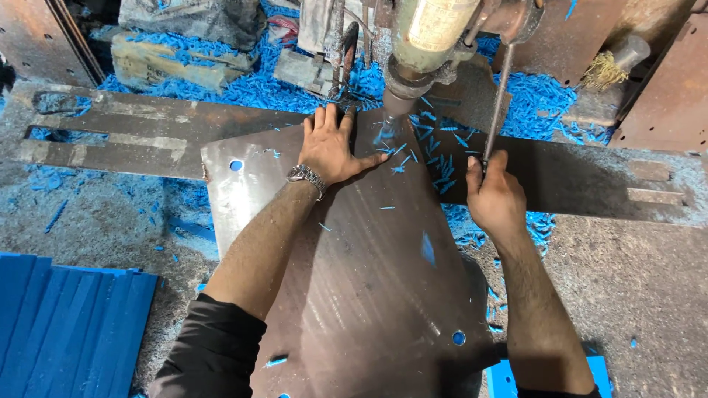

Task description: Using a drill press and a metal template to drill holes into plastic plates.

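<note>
- Left hand (330, 149) lies flat, fingers spread wide, pressing on the plate (369, 295) just beside the drill (402, 96); a wristwatch (305, 175) sits on that wrist.
- Right hand (493, 195) is closed around the lever (498, 103), a thin rod slanting up to the machine head.
- Plate: dark steel, lying flat on the desk (133, 136), its long axis running from the person away toward the drill, the far end under the bit; round holes (236, 165) show blue at its corners.
- Pale cream cylinder with a worn label (435, 26) stands above the bit.
- Blue shavings (435, 158) litter the plate and floor.
- Blue sheets (66, 324) are stacked at lower left.
- Grey sack (192, 18) lies at the top.
</note>
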